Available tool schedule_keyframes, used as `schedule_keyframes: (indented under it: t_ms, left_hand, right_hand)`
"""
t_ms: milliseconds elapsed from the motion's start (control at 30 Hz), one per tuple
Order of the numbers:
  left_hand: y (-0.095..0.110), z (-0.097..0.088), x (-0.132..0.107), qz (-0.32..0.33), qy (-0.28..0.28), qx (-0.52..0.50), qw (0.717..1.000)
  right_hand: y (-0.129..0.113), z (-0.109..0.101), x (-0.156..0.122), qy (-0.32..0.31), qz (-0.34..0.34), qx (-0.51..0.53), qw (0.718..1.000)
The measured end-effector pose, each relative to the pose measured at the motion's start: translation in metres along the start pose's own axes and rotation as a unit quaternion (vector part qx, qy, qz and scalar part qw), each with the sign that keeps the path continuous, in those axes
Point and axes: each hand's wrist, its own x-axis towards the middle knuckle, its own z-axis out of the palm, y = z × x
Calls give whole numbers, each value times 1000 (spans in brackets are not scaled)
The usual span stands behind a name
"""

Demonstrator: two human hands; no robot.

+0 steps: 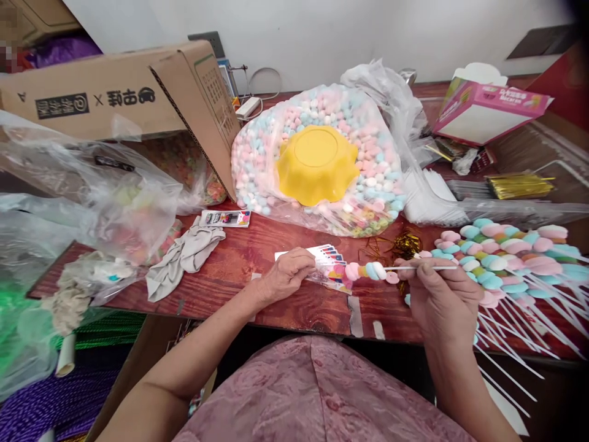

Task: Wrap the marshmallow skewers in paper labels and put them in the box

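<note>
My right hand [444, 301] pinches a thin white stick [432, 267] that carries pink, blue and white marshmallows [370, 271] at its left end. My left hand [288, 274] is closed at the left tip of that skewer, its fingers gripping a clear printed wrapper [331, 270] over the candy end. Both hands hover just above the red wooden table [276, 245]. To the right of my right hand lies a pile of finished marshmallow skewers [510, 258], their white sticks fanning toward the table's near edge.
A big clear bag of pastel marshmallows [294, 132] with an upturned yellow bowl [316, 162] on it sits behind my hands. A cardboard box [119, 92] and plastic bags [92, 184] crowd the left. A grey cloth [184, 258], gold twist ties [519, 184] and a pink carton [488, 107] lie around.
</note>
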Motion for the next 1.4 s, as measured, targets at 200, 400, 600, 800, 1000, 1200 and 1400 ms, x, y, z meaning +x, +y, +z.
schedule_keyframes:
  t_ms: [200,400,600,800,1000,1200,1400]
  left_hand:
    - [10,-5,-1,-79,5,-26,997]
    - [34,-10,9,-179,-87,-127,972]
    - [42,-5,21,-211,-163,-118,957]
    - [47,2,21,-198,-145,-59,968]
    - [48,8,17,-221,-105,-30,969]
    - [53,-4,16,-243,-71,-12,967]
    - [52,2,15,-223,-106,80,966]
  right_hand:
    - [-6,3,6,-89,1,-7,996]
    - [-12,10,7,-90,-33,2,995]
    - [-11,16,-2,-157,-93,-12,983]
    - [-7,27,-7,-156,-27,-114,981]
    - [4,48,-12,-159,12,-125,979]
    - [11,47,-10,-75,-10,-105,992]
    - [7,60,-17,-93,-19,-159,983]
